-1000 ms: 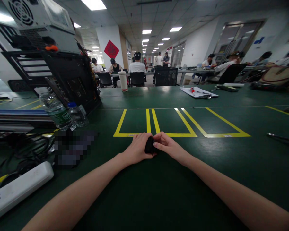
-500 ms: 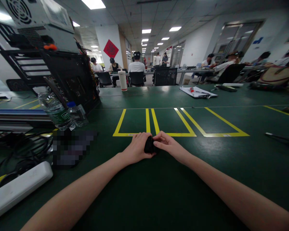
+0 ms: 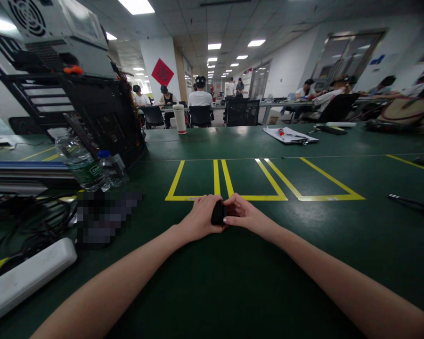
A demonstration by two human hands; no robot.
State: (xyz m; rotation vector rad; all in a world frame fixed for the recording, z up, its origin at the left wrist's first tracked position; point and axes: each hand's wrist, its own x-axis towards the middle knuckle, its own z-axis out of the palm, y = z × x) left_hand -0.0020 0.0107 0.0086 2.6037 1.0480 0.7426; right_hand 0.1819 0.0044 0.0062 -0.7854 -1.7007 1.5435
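Observation:
Both my hands rest on the green table (image 3: 233, 282) just below the yellow taped boxes (image 3: 229, 181). Between them sits a small black object (image 3: 218, 213). My left hand (image 3: 199, 219) curls round its left side, fingers closed on it. From the right, my right hand (image 3: 245, 214) pinches the same object with thumb and fingers. Much of the object is hidden by the fingers, so I cannot make out what it is.
An open computer case (image 3: 92, 113) and two water bottles (image 3: 88, 162) stand at the left, with cables and a white power strip (image 3: 24, 278) nearer me. A white tumbler (image 3: 179, 118) and a clipboard (image 3: 289, 135) lie farther back. Seated people work at distant tables.
My hands have closed a little tighter round the black object and it stands slightly more upright. Nothing else has moved.

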